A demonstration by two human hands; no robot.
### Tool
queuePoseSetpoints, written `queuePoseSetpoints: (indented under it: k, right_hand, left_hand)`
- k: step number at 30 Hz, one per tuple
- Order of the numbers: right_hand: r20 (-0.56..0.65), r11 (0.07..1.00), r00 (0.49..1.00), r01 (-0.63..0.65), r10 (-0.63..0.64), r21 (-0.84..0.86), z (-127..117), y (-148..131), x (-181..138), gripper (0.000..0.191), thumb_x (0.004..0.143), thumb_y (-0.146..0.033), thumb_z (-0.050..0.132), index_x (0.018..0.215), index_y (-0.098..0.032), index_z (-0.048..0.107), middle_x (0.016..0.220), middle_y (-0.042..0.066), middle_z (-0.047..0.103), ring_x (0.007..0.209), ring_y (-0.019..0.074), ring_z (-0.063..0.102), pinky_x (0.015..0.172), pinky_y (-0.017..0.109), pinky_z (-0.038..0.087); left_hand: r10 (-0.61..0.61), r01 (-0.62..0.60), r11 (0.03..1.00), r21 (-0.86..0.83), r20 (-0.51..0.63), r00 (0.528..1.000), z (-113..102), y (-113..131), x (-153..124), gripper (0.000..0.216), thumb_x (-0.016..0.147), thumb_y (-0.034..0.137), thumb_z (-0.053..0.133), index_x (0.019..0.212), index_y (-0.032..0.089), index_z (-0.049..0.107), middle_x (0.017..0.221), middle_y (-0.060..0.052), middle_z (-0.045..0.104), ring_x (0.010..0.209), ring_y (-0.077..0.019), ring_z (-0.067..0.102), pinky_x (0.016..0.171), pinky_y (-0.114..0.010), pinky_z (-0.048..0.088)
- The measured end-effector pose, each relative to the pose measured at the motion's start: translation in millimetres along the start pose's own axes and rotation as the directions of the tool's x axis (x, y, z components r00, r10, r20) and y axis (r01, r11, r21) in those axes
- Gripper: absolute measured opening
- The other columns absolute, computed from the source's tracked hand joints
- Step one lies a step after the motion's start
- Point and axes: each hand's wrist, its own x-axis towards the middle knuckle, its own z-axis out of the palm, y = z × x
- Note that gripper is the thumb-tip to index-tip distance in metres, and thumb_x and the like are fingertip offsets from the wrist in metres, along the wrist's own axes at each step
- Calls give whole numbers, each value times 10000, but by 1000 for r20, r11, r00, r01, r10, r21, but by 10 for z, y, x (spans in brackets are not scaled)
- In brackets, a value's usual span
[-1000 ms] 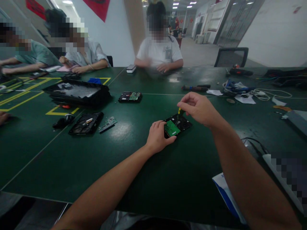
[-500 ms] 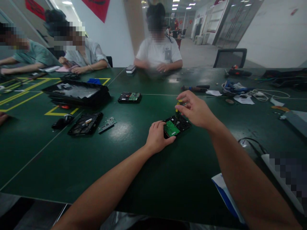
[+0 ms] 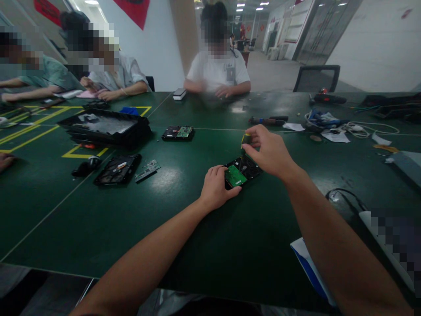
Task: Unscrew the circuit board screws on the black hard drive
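Note:
A black hard drive with a green circuit board (image 3: 235, 176) lies on the dark green table in front of me. My left hand (image 3: 217, 186) grips its near left side, thumb along the near edge and fingers over the far side. Above the drive, my right hand (image 3: 263, 148) pinches the black and yellow handle of a screwdriver (image 3: 245, 140) between thumb and fingers. The screwdriver stands nearly upright, and its shaft points down at the drive's black part. Whether the tip sits in a screw is too small to tell.
Left of the drive lie a loose circuit board (image 3: 148, 170), an opened black drive casing (image 3: 118, 169) and stacked black trays (image 3: 105, 125). Another hard drive (image 3: 178, 132) is farther back. Tools (image 3: 268, 120), cables and papers lie at right. Several people sit around the table.
The screwdriver handle has turned between my right fingers, showing a different side. My left hand and the hard drive have stayed in place.

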Motion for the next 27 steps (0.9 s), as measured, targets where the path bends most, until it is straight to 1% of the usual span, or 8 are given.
queuePoseSetpoints:
  k: [3, 6, 9, 13, 18, 22, 24, 27]
  right_hand:
    - [-22, 999, 999, 33, -34, -16, 23, 7, 7, 331, 828, -291, 734, 1105, -232, 562, 1047, 86, 708, 896, 269, 685, 788, 418, 552]
    - [-44, 997, 997, 55, -57, -54, 27, 2, 13, 268, 853, -325, 721, 1055, -237, 567, 1014, 78, 708, 898, 273, 677, 789, 425, 547]
    - [-57, 996, 996, 65, -69, -66, 32, 9, 14, 201, 885, -287, 665, 1050, -220, 572, 1005, 89, 703, 898, 266, 677, 792, 413, 547]
    - [-80, 997, 995, 48, -53, -66, 44, 22, 13, 236, 858, -247, 666, 1069, -213, 566, 1002, 87, 696, 865, 256, 674, 777, 403, 543]
    - [-73, 986, 989, 121, -130, -114, 11, -1, 17, 183, 882, -284, 662, 1039, -228, 588, 984, 73, 680, 884, 259, 655, 820, 422, 526]
    - [-28, 978, 986, 158, -164, -136, -18, -6, 20, 179, 907, -270, 627, 1080, -230, 608, 1017, 87, 675, 936, 273, 647, 862, 442, 514]
    - [-20, 981, 987, 156, -159, -118, -14, 7, 22, 192, 903, -248, 622, 1092, -222, 604, 1048, 96, 678, 955, 278, 650, 859, 442, 516]
    - [-45, 991, 993, 104, -107, -79, 4, 30, 25, 210, 888, -246, 644, 1090, -217, 593, 1036, 92, 691, 930, 278, 659, 824, 436, 524]
  left_hand:
    - [-2, 2, 1000, 5, -2, 1000, 4, -2, -1, 694, 776, 537, 770, 1319, 181, 524, 1368, -147, 575, 1315, -341, 503, 1131, -508, 431]
    - [2, -2, 1000, 5, 1, 1000, 3, -2, -1, 700, 775, 537, 772, 1323, 178, 523, 1369, -148, 575, 1314, -341, 503, 1130, -509, 431]
    - [1, -1, 1000, 5, 1, 1000, -2, 3, -2, 700, 782, 537, 766, 1329, 176, 521, 1369, -149, 575, 1315, -342, 502, 1134, -509, 428]
    - [6, -6, 1000, 6, 3, 1000, -9, 9, -5, 696, 786, 536, 763, 1330, 173, 523, 1368, -150, 574, 1317, -344, 500, 1136, -507, 425]
    - [1, -1, 1000, 1, 3, 1000, -13, 9, 1, 687, 778, 531, 772, 1321, 191, 524, 1367, -143, 573, 1316, -347, 503, 1136, -521, 424]
    - [2, -2, 1000, 1, 1, 1000, -16, 15, 0, 689, 781, 533, 768, 1320, 178, 527, 1363, -150, 576, 1318, -344, 499, 1138, -512, 424]
    - [6, -6, 1000, 6, -4, 1000, -14, 15, -3, 690, 783, 533, 766, 1319, 168, 529, 1355, -153, 580, 1312, -342, 502, 1139, -507, 424]
    - [8, -8, 1000, 8, -8, 1000, -5, 9, -6, 692, 783, 537, 764, 1319, 171, 527, 1353, -150, 580, 1307, -341, 504, 1134, -507, 427]
